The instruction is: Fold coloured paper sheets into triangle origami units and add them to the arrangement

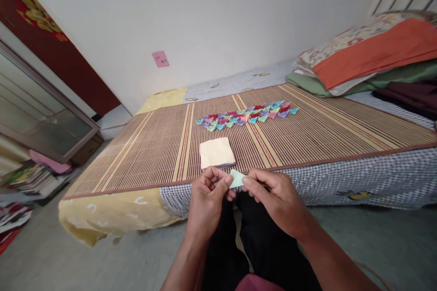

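A small pale green folded paper (236, 179) is pinched between my two hands, above my lap and near the bed's front edge. My left hand (212, 198) grips its left side with thumb and fingers. At its right corner, the thumb and fingers of my right hand (273, 195) are closed on it. Just beyond my hands lies a stack of square cream paper (216, 152) on the striped mat (164, 145). Farther back, several small folded paper pieces (242, 118) in many colours are laid out in rows.
Folded bedding with an orange panel (378, 52) is piled at the right back of the bed. Dark cloth (409, 97) lies beside it. Books (32, 179) are stacked at the far left, by a glass-fronted cabinet (41, 109).
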`<action>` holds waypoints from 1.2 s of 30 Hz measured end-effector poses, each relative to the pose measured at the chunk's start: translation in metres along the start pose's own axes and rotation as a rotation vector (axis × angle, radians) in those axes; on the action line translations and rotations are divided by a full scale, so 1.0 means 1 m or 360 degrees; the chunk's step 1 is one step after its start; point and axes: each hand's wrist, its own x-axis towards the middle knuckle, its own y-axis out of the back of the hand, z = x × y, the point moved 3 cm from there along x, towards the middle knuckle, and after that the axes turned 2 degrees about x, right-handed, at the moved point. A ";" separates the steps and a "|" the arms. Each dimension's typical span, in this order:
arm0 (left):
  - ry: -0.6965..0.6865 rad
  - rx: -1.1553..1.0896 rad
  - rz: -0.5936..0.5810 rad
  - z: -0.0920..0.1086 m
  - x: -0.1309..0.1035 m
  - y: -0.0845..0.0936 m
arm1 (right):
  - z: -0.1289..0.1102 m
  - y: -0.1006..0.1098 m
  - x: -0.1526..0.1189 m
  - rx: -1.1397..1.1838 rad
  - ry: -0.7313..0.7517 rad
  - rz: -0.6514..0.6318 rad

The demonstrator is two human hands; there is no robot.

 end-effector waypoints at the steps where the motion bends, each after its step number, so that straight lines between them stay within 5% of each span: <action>1: -0.0006 0.0003 0.0009 0.000 0.000 0.000 | 0.000 0.000 0.000 -0.0007 -0.0011 0.0011; 10: 0.0010 0.0007 0.0007 -0.001 0.001 -0.003 | 0.005 -0.005 0.002 0.0140 -0.0106 -0.0111; 16: 0.0025 -0.0047 -0.0029 -0.003 0.003 -0.006 | 0.005 -0.010 0.004 0.0128 -0.0029 -0.0014; 22: 0.0219 -0.0150 -0.0258 -0.007 0.003 -0.007 | 0.004 -0.008 0.003 0.0129 0.0040 0.0082; 30: -0.0144 0.0196 -0.0096 0.003 -0.004 -0.010 | 0.001 -0.008 0.004 0.0029 0.0039 0.0064; 36: 0.0033 -0.0050 -0.0227 -0.002 0.002 -0.004 | 0.007 0.000 0.004 -0.0007 0.0045 0.0056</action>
